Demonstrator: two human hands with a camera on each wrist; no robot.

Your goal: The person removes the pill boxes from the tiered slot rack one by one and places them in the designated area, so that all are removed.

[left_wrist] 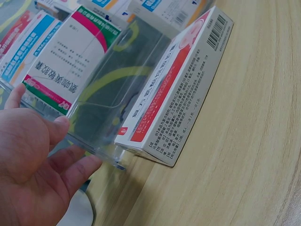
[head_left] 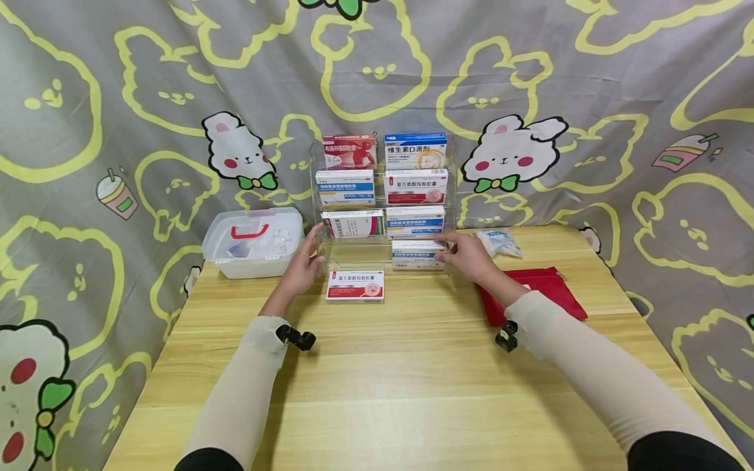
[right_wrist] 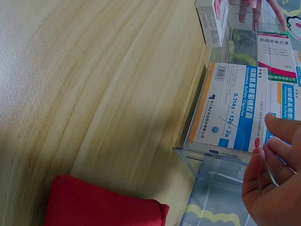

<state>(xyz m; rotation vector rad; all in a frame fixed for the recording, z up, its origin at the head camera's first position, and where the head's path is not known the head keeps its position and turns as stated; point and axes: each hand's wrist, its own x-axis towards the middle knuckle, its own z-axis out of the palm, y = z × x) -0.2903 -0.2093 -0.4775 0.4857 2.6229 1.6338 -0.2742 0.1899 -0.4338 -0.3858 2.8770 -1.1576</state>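
A clear tiered display rack [head_left: 351, 254] stands at the back of the table with medicine boxes on its tiers. My left hand [head_left: 303, 265] holds the rack's left side, its thumb [left_wrist: 60, 126] at the clear edge. At the opposite side, my right hand [head_left: 469, 256] grips the rack's edge beside a blue-and-white glucosamine box [right_wrist: 230, 108] on the lowest tier. A red-and-white capsule box [head_left: 355, 286] is in front of the rack's lower left, leaning back. Above the bare lower-left slot is a white box with green and magenta corners [left_wrist: 70, 56].
Left of the rack is a lidded clear plastic case [head_left: 253, 242] with a red handle. On the right lie a red zip pouch [head_left: 544, 294] and a small clear packet [head_left: 499, 242]. A patterned curtain [head_left: 377, 72] hangs behind the table [head_left: 383, 392].
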